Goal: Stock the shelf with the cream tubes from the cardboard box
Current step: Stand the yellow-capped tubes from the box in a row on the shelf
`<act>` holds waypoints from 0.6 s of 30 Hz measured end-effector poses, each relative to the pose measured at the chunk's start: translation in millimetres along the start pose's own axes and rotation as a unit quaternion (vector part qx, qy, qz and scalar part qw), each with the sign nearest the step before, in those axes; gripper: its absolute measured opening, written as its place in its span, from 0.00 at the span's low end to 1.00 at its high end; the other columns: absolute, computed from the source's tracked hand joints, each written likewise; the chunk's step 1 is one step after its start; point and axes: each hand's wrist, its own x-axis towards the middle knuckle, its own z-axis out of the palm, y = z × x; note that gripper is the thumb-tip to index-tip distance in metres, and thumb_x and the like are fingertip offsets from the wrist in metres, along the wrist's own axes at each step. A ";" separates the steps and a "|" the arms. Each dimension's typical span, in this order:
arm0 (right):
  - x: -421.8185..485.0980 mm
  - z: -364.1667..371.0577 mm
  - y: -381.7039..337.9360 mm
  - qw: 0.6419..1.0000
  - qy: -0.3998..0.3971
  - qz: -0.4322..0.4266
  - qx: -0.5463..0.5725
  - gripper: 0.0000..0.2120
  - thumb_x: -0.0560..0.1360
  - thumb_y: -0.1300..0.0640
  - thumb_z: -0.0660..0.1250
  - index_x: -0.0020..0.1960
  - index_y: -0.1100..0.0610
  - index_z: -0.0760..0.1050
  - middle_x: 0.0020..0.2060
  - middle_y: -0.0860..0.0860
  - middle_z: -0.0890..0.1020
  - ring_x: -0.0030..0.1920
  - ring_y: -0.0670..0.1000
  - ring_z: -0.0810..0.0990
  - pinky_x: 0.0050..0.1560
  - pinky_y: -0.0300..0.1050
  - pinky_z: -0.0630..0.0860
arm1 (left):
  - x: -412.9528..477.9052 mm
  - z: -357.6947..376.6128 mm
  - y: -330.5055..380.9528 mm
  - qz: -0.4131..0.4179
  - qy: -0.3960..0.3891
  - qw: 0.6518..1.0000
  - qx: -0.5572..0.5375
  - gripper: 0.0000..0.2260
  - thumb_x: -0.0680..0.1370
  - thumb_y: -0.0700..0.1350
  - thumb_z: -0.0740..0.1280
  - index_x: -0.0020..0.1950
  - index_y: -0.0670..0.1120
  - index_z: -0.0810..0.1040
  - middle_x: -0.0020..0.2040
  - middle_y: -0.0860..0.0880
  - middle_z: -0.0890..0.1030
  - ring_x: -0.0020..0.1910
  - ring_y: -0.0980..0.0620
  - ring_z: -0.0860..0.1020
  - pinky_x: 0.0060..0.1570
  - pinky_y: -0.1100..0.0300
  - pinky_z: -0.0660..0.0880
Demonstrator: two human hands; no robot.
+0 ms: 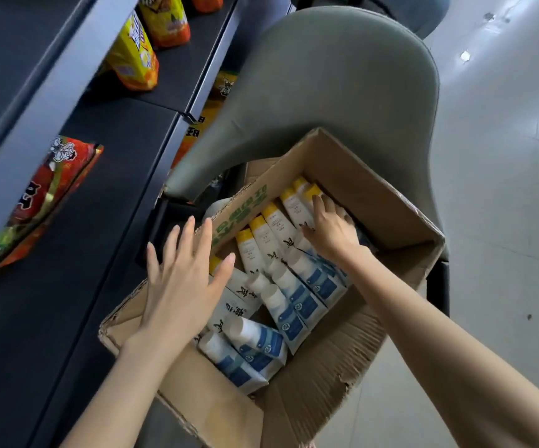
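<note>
Shelf (116,189) holds only snacks (135,56); box (358,176) full of tubes (297,292)
Left hand (181,279) spread wide, right hand (333,231) on tubes, grip unclear

Shop aisle with stock waiting beside it.
Dark tiered shelves (126,150) carried bright snack bags (134,56), and an opened cardboard box (375,195) packed with identical cream tubes (297,295) sat close by on a grey chair (326,85).

Grey chair (326,79) bears cardboard box (329,367); shelf (84,286) holds snack bags (46,202).
</note>
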 end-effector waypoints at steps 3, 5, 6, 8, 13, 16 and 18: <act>26.3 3.6 0.1 0.998 -0.007 -0.022 -0.053 0.31 0.77 0.54 0.63 0.74 0.58 0.52 0.73 0.57 0.57 0.71 0.60 0.60 0.65 0.56 0.64 | 3.9 4.7 0.5 -0.003 -0.001 1.000 -0.017 0.34 0.75 0.65 0.40 0.78 0.51 0.43 0.79 0.49 0.49 0.77 0.49 0.47 0.73 0.45 0.43; 40.1 7.1 -1.5 0.995 -0.016 -0.042 -0.092 0.30 0.78 0.58 0.61 0.75 0.58 0.52 0.75 0.57 0.54 0.72 0.61 0.57 0.66 0.56 0.63 | 5.3 7.7 1.2 -0.003 -0.001 1.000 -0.025 0.34 0.75 0.65 0.40 0.78 0.51 0.43 0.79 0.49 0.49 0.77 0.50 0.47 0.73 0.47 0.43; 46.0 10.3 -2.4 0.991 -0.022 -0.052 -0.119 0.29 0.78 0.59 0.60 0.75 0.58 0.51 0.75 0.57 0.52 0.73 0.60 0.54 0.67 0.56 0.63 | 5.5 9.1 1.6 -0.004 -0.001 1.000 -0.029 0.34 0.75 0.65 0.40 0.78 0.51 0.42 0.79 0.49 0.49 0.77 0.50 0.47 0.73 0.48 0.42; 54.8 16.6 -3.7 0.980 -0.027 -0.059 -0.186 0.29 0.79 0.59 0.58 0.75 0.58 0.50 0.76 0.58 0.51 0.75 0.59 0.51 0.69 0.54 0.62 | 5.8 11.2 2.4 -0.005 -0.001 0.999 -0.035 0.34 0.75 0.64 0.40 0.77 0.51 0.42 0.79 0.49 0.49 0.77 0.50 0.47 0.73 0.48 0.42; 68.3 18.8 -3.9 0.967 -0.009 -0.059 -0.246 0.24 0.80 0.58 0.57 0.73 0.60 0.56 0.72 0.58 0.60 0.72 0.58 0.58 0.66 0.51 0.64 | 6.5 12.6 0.1 -0.005 0.005 0.999 -0.040 0.33 0.75 0.64 0.41 0.78 0.51 0.43 0.79 0.50 0.49 0.77 0.51 0.48 0.73 0.48 0.42; 70.8 20.8 -7.8 0.969 -0.061 -0.055 -0.234 0.19 0.81 0.62 0.55 0.70 0.62 0.62 0.69 0.60 0.65 0.68 0.60 0.64 0.66 0.54 0.63 | 4.2 13.0 -1.8 -0.011 0.005 0.999 -0.047 0.33 0.76 0.64 0.42 0.78 0.51 0.44 0.79 0.50 0.49 0.77 0.51 0.48 0.73 0.49 0.42; 64.4 19.6 -11.3 0.952 -0.121 -0.030 -0.280 0.21 0.79 0.62 0.59 0.71 0.58 0.62 0.69 0.58 0.64 0.65 0.60 0.68 0.62 0.55 0.69 | 1.8 13.8 -1.9 -0.014 0.006 0.998 -0.055 0.33 0.76 0.64 0.41 0.78 0.51 0.44 0.79 0.50 0.49 0.77 0.51 0.47 0.72 0.50 0.41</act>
